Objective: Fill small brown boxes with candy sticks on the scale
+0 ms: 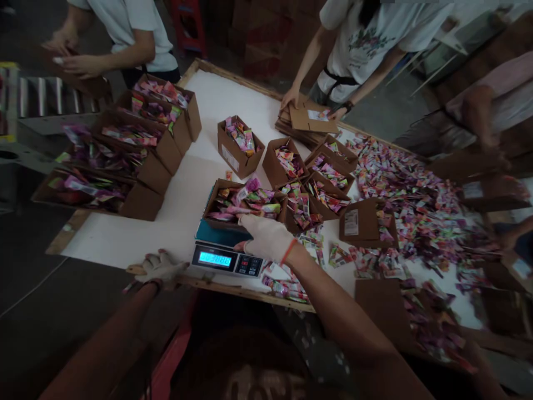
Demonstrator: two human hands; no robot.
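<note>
A cardboard box filled with pink, purple and green candy packets stands on the blue-green plate of a digital scale. The scale's display is lit, its digits hard to read. My right hand, in a white glove with an orange cuff, holds the near side of this box, fingertips at the rim and thumb lower down. To the left of the scale, my gloved left hand lies on the table's front edge with its fingers apart, holding nothing that I can see.
Several filled boxes form a row on the left, by a roller conveyor. More boxes stand right of the scale, beside a large heap of packets. Across the white table, a person handles flat cardboard. Other people work around it.
</note>
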